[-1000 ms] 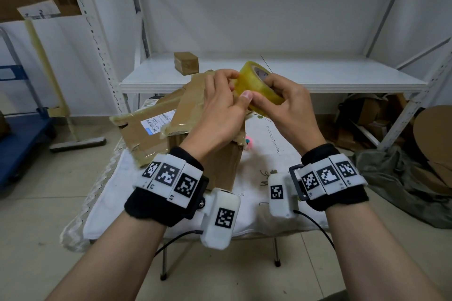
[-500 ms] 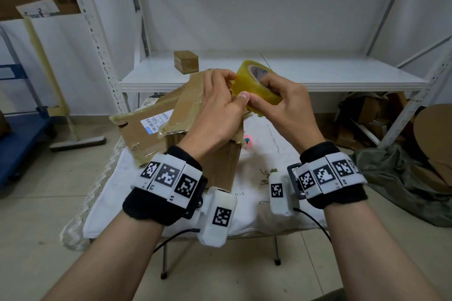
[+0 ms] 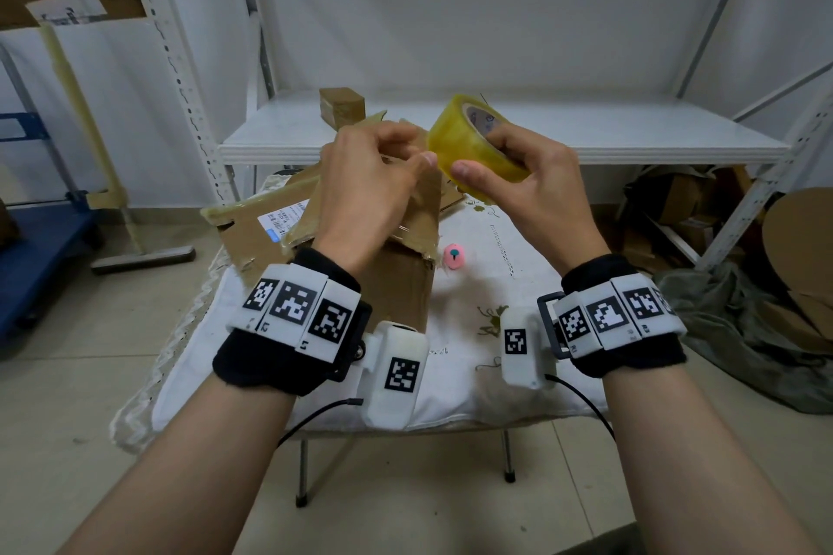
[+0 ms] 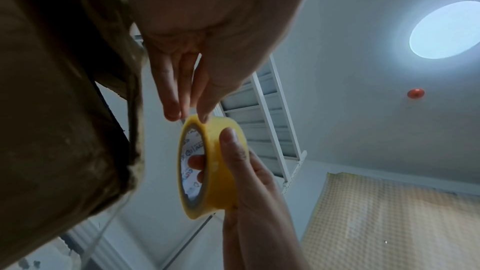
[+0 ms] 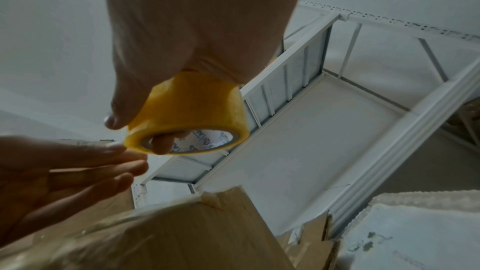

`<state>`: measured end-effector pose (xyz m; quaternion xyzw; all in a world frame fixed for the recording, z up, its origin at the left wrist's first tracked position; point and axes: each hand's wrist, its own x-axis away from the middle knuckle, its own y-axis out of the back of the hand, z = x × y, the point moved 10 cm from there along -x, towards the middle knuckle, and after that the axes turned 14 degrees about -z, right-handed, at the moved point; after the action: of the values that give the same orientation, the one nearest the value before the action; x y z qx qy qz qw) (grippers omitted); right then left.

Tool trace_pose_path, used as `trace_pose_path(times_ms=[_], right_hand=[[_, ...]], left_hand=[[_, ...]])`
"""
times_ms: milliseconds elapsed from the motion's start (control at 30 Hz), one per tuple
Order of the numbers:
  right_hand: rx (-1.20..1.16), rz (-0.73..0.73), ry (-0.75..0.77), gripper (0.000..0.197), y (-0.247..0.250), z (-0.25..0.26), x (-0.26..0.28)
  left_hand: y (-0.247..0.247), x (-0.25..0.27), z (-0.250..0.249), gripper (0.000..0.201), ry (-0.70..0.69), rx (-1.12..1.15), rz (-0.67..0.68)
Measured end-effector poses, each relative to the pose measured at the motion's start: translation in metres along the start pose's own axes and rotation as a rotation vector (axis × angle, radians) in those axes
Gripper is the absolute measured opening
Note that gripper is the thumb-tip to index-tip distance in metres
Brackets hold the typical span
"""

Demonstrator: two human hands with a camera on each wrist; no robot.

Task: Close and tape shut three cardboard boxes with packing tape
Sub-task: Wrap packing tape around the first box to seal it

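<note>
The right hand holds the roll of tape up above the bench, fingers hooked through the core and the thumb pressed on the outer face. The left hand is at the roll's near edge, thumb and fingertips brought together there as if picking at the loose end. Whether they already have the end pinched I cannot tell, since clear tape hardly shows against the roll.

Below the hands, the cardboard box stands on the bench with its flaps open and old tape clinging to them. A small pink cutter lies just beside it. A smaller, shut box sits on the white shelf behind.

The step looks like freeing the tape end. It would go best with a fingernail run along the roll's face until it catches the ridge. Then lift a corner and peel straight across the full width, so the tape does not split into a narrow strip. The right hand should keep its fingers loose in the core so the roll can turn as the left pulls. The flaps still need folding down flat before any tape is laid over the seam.
</note>
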<state>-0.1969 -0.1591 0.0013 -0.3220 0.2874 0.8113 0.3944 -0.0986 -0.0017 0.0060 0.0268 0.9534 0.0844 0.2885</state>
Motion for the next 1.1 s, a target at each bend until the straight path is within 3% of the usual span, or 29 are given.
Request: trace_pose_path(times_ms=[67,267,400,867,1100], right_hand=[[-0.005,0.012,-0.002,0.036,-0.001,0.001,0.001],[0.006,0.029,0.008,0.033,-0.002,0.003,0.002],[0.009,0.076,0.003,0.033,-0.007,0.003,0.004],[-0.004,0.178,-0.008,0.043,-0.012,0.001,0.008],[-0.001,0.179,-0.016,0.042,-0.012,0.001,0.008]], left_hand=[[0.001,0.0,0.0,0.023,0.029,0.052,-0.003],[0.007,-0.001,-0.003,0.005,0.036,0.048,0.024],[0.007,-0.006,0.002,0.004,0.043,0.015,0.047],[-0.001,-0.008,0.024,0.008,0.137,-0.048,0.21],[-0.007,-0.003,0.017,0.018,0.082,-0.102,0.239]])
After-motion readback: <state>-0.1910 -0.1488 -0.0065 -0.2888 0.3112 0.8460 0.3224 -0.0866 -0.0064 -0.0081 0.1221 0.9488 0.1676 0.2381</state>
